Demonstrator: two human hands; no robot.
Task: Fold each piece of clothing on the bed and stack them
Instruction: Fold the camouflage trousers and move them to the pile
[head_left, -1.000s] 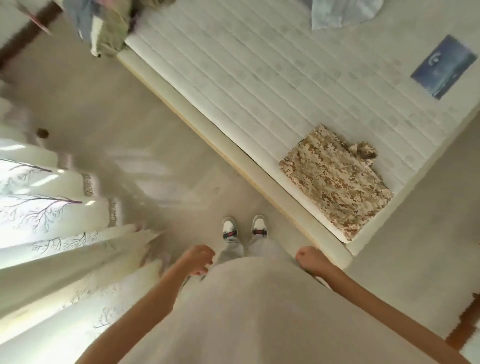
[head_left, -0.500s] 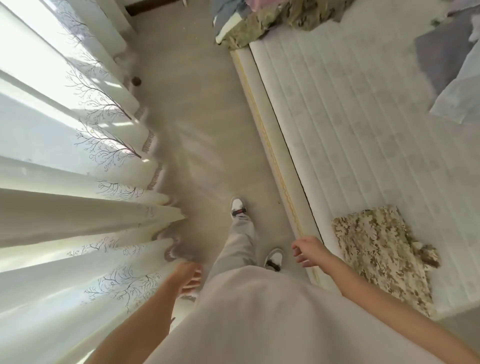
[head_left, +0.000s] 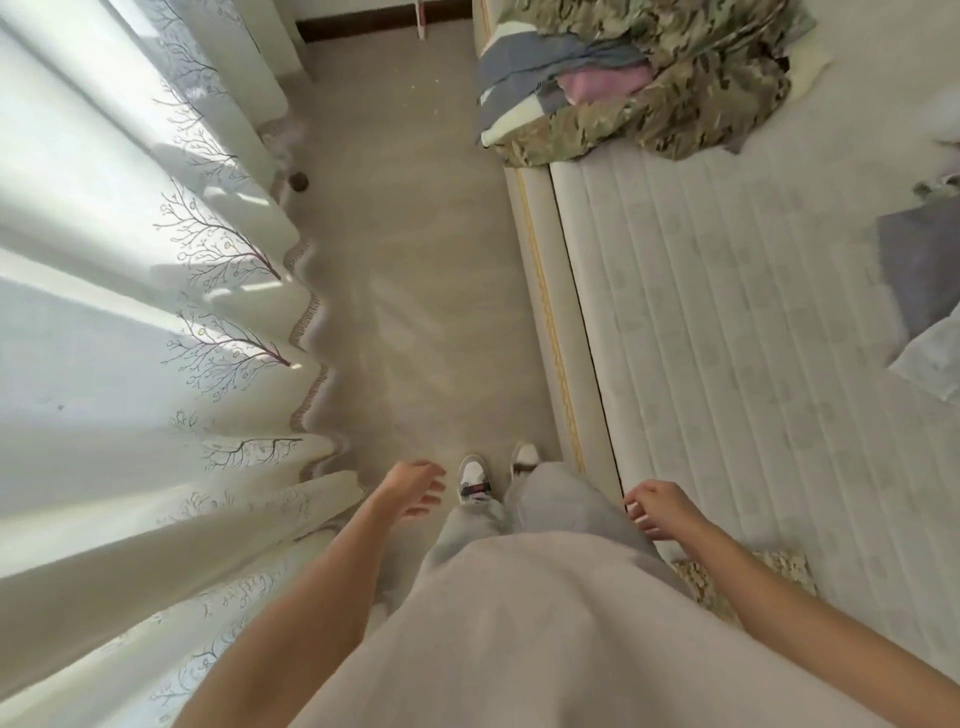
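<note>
The person stands on the floor (head_left: 415, 291) in the aisle between the curtain (head_left: 156, 312) and the bed (head_left: 727, 364), facing along the bed's length. Both hands hang empty. The left hand (head_left: 413, 488) has its fingers (head_left: 434, 475) loosely spread and slightly bent, holding nothing, over the floor beside the left shoe (head_left: 474, 480). The right hand (head_left: 660, 506) has its fingers (head_left: 636, 506) loosely curled, also holding nothing, just over the near edge of the bed.

A folded camouflage piece (head_left: 779, 564) lies on the mattress just behind and to the outer side of the right hand, partly hidden by the right forearm; it looks like the start of the stack. The unfolded clothes pile (head_left: 649, 88) lies well ahead of both hands, at the far end of the bed, on the right-hand side of the aisle. It holds a green camouflage garment on top of a grey, white and pink bundle, part of which hangs over the bed's edge. More grey and pale cloth (head_left: 924, 291) lies out toward the far right, across the mattress.

The coming move turns on this: the pile sits straight ahead along the aisle, and it lies on the right hand's side, so that hand is the nearer one. A few steps forward seem needed before either hand can reach it.
</note>
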